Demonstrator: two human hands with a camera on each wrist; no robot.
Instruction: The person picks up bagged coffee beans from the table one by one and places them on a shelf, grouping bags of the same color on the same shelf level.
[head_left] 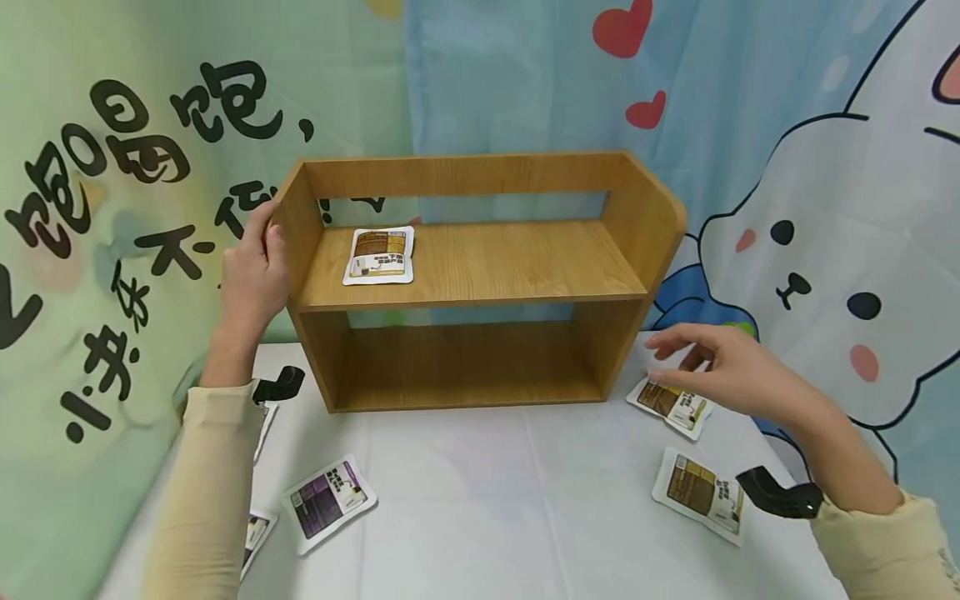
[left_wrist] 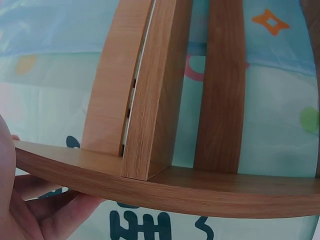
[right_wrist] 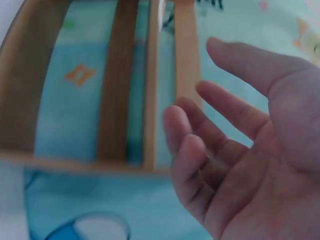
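A two-tier wooden shelf point(head_left: 472, 367) stands on the white table. My left hand point(head_left: 253, 279) grips the upper edge of its left side panel point(head_left: 300, 225); in the left wrist view the fingers of that hand point(left_wrist: 55, 210) lie against the panel's outer face, with the thumb side on the other. My right hand point(head_left: 727, 371) hovers just right of the shelf with fingers loosely bent and nothing in them. Below it lies a brown-and-yellow pouch point(head_left: 671, 407), partly covered by the hand. Another flat pouch point(head_left: 378, 256) rests on the shelf's upper board, toward the left.
A second brown-and-yellow pouch point(head_left: 701, 493) lies at the right front of the table point(head_left: 465, 500). On the left are a purple pouch point(head_left: 330, 502) and two more pouches partly hidden by my left sleeve point(head_left: 210, 483). A printed curtain point(head_left: 510, 92) hangs behind.
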